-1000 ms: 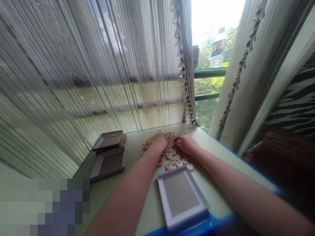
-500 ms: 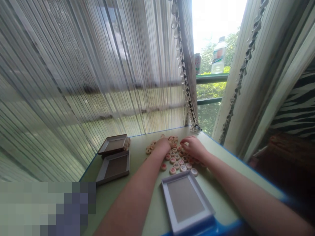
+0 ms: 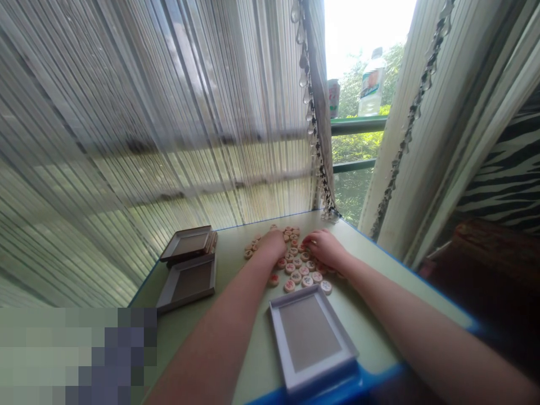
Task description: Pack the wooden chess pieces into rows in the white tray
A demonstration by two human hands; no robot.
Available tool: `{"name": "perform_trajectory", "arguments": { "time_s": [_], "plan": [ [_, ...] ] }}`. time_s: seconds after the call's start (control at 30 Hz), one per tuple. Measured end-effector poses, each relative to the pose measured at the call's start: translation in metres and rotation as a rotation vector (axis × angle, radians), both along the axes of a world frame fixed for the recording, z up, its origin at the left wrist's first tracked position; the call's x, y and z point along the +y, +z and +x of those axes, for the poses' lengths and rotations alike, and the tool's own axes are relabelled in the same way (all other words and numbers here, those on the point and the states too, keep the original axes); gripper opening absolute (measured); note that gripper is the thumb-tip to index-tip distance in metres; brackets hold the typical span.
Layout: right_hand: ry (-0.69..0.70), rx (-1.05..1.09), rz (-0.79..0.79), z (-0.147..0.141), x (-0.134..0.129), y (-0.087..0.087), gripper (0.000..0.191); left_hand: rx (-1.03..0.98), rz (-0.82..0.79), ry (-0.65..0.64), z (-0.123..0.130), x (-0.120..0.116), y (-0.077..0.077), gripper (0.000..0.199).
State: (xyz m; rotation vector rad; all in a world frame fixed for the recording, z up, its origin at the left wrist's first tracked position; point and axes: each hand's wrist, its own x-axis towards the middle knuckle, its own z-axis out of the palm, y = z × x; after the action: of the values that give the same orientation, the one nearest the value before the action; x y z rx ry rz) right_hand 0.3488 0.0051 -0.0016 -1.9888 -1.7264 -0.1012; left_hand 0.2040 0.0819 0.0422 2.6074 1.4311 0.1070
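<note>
round wooden game pieces, marked with red or dark characters, lay in a loose spread over the far middle of the pale green table, some partly hidden by the hands. the left hand was over the left part of the spread, back upward; its fingers were hidden, so i could not tell whether it was wide, narrow or holding a piece. the right hand was at the right side, its fingers curled with their tips close to a piece; i could not tell whether they gripped it. a shallow open box sat just on the near side of the pieces, between the forearms. to the left, another shallow box lay near a brown-edged one farther off. a striped string curtain hung beyond the table, and at the far right a bottle and a can stood on a green rail.
</note>
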Motion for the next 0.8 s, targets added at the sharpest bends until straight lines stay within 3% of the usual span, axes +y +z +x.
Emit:
{"name": "perform_trajectory", "arguments": {
  "time_s": [0.3,0.47,0.8],
  "plan": [
    [-0.064,0.043,0.078,0.000,0.000,0.008,0.029,0.040,0.089,0.058,0.003,0.003,0.004,0.026],
    [-0.094,0.035,0.056,-0.001,-0.003,0.007,0.028,0.051,0.066,0.079,0.001,0.003,0.004,0.041],
    [-0.091,0.242,0.103,0.000,-0.004,0.022,0.028,-0.084,0.078,-0.026,0.000,0.007,-0.003,0.017]
  ]
}}
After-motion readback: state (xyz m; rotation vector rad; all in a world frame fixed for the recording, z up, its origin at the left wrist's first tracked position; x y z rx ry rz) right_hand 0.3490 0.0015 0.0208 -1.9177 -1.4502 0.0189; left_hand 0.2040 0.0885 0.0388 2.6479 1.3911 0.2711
